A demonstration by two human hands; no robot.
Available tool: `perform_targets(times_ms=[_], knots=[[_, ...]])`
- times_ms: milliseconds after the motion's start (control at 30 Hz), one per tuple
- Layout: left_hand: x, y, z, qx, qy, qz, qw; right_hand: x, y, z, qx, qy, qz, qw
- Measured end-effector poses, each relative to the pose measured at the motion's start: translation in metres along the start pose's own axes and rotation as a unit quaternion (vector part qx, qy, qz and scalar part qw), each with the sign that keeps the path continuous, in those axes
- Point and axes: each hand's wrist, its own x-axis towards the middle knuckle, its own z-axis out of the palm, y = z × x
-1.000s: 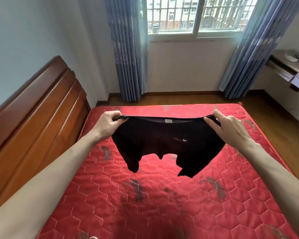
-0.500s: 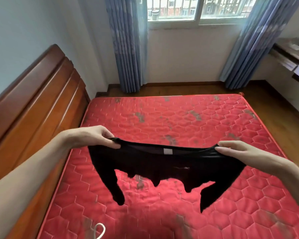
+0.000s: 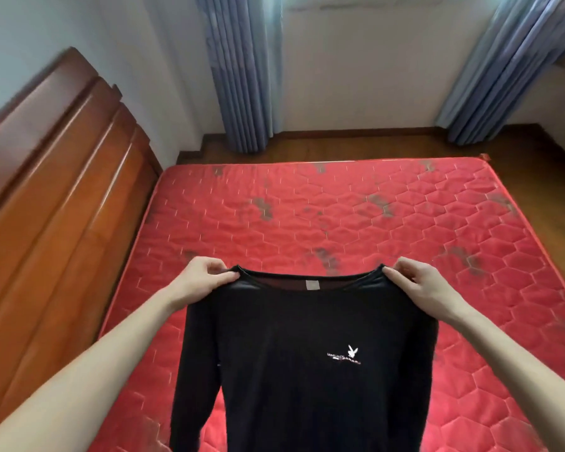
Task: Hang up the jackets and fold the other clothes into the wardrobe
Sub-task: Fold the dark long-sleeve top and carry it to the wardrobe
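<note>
A black long-sleeved shirt (image 3: 294,370) hangs front-out over the red quilted mattress (image 3: 340,216), filling the view from centre to 6 o'clock. The left hand (image 3: 206,282) pinches one shoulder at the collar, the right hand (image 3: 418,285) pinches the other; the hands are well apart. A wooden headboard (image 3: 56,190) stands at 9 o'clock, blue curtains (image 3: 238,70) at 12.

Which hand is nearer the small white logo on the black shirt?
Right. The right hand pinches the black shirt at its shoulder above the white logo, which sits on that side of the chest. The left hand grips the opposite shoulder, farther away.
</note>
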Motion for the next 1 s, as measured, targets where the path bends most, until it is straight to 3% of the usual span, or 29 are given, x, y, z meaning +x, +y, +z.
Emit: perform_targets(times_ms=[167,367,733,1000], knots=[[0.063,-0.063,0.048,0.048,0.076,-0.051,0.995,0.057,0.063,0.058,-0.072,-0.044,0.047,0.995],[0.151,-0.109,0.080,0.126,0.110,-0.066,0.984,0.132,0.123,0.108,-0.102,-0.090,0.065,0.989],[0.358,-0.202,0.136,0.228,0.130,0.040,0.964,0.295,0.267,0.191,-0.252,-0.032,0.031,0.967],[0.460,-0.266,0.175,0.280,0.160,0.077,0.943,0.389,0.334,0.253,-0.224,0.019,-0.013,0.974]])
